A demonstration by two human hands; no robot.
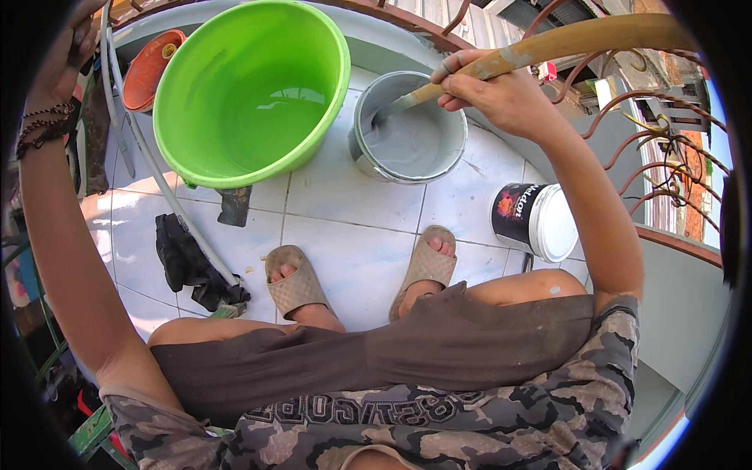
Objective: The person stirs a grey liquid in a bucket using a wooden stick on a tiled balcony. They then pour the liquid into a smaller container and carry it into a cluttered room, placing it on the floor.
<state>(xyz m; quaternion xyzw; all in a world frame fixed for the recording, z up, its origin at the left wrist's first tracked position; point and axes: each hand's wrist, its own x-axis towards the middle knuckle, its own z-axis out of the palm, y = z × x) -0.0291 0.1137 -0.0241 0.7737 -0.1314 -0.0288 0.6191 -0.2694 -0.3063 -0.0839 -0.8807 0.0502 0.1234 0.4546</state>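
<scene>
A wooden stick (548, 41) dips into grey paint (415, 149) inside the open paint bucket (377, 166). The right hand (501, 95) is wrapped around the stick above the bucket; the left hand (59, 59) is well left of it, its grip unclear. Beside the bucket, a green basin (215, 94) stands left, a white-lidded tub (518, 211) right, slide sandals (301, 288) nearer the body.

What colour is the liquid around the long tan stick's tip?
The liquid is grey, best seen in the head view.
</scene>
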